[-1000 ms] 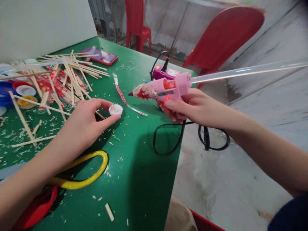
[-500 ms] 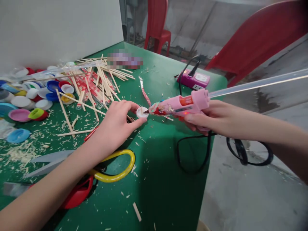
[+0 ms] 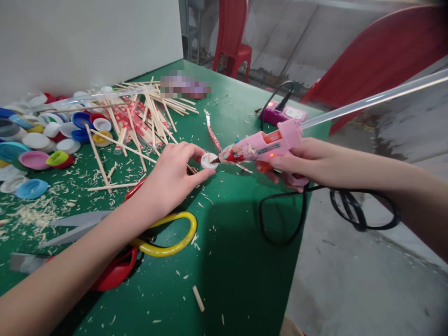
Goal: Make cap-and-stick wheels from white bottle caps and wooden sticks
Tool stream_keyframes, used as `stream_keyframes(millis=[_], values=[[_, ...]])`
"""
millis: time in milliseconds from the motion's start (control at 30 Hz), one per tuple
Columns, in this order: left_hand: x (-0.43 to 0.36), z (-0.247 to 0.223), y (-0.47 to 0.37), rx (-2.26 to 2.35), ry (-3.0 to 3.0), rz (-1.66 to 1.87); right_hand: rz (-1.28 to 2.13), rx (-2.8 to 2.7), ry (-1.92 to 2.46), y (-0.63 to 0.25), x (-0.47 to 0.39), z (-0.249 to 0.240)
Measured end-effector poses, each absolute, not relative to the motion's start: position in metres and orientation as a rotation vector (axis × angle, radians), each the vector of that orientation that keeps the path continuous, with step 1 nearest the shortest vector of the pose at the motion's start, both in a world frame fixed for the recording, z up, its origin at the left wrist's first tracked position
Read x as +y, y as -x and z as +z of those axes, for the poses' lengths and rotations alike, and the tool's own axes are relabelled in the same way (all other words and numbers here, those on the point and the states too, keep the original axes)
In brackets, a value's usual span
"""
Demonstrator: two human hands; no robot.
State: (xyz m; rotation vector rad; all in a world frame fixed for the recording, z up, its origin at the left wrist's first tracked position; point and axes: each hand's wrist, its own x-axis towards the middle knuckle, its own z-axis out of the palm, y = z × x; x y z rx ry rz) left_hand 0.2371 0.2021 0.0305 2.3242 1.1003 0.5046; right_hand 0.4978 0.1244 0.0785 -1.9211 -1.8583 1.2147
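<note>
Between the thumb and fingers of my left hand (image 3: 178, 175) is a small white bottle cap (image 3: 208, 161), its hollow side up. My right hand (image 3: 297, 163) is wrapped around the handle of a pink glue gun (image 3: 266, 143), whose small light glows orange-red. The gun's dark nozzle points left, its tip at the cap's inside. Out of the gun's back runs a long clear glue stick (image 3: 378, 100). Scissors with a yellow and red handle (image 3: 175, 234) lie beneath my left forearm, which hides part of them.
Colourful bottle caps (image 3: 34, 159) and many wooden sticks (image 3: 154, 112) lie at the left and back of the green table (image 3: 238, 261). Wood shavings (image 3: 38, 212) are scattered about. A black cord (image 3: 261, 219) loops by the right edge, near a purple power socket (image 3: 276, 113). Red chairs (image 3: 233, 37) stand beyond.
The glue gun's back end has tipped up slightly, so the glue stick slants more steeply. Its nozzle stays at the cap. The whole view has shifted a little.
</note>
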Motion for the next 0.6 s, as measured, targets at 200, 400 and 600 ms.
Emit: stream_keyframes(millis=[200, 400, 600], values=[[0.2036, 0.0287, -0.2379, 1.067, -2.311, 0.508, 1.288, -1.81, 1.879, -0.4987, 0.1259, 0.0744], [0.2027, 0.0303, -0.238, 1.072, -2.285, 0.519, 1.254, -1.755, 2.013, -0.4953, 0.1267, 0.0737], [0.2016, 0.0311, -0.2376, 1.079, -2.269, 0.516, 1.295, -1.783, 1.978, -0.4955, 0.1269, 0.0736]])
